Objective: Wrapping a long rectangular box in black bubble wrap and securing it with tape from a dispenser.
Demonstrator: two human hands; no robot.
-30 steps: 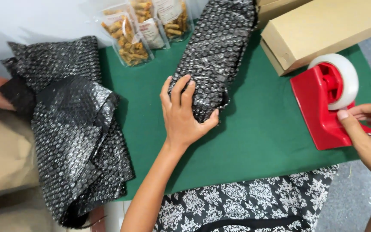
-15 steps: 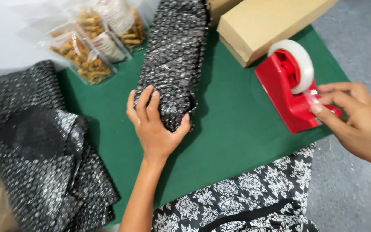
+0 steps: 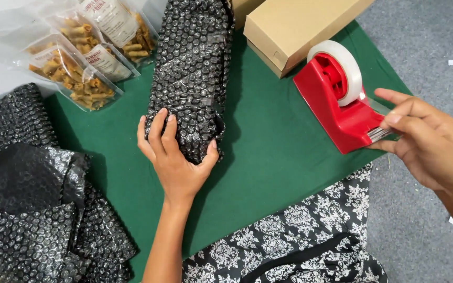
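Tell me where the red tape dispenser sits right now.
The red tape dispenser stands on the right side of the green mat, just in front of the brown cardboard box, with the right hand at its cutter end.

Green table [image 3: 268,157] surface carries the items. Far left: clear snack packets [image 3: 79,57] holding golden-brown sticks, overlapping one another, white labels on front. Near left: loose heap of black bubble wrap [image 3: 32,209], crumpled, partly hanging over the table edge. Far edge: brown cardboard box [image 3: 294,29], closed, lying flat. Near edge: black-and-white patterned cloth [image 3: 289,236]. Right of the table: grey floor [image 3: 431,52].
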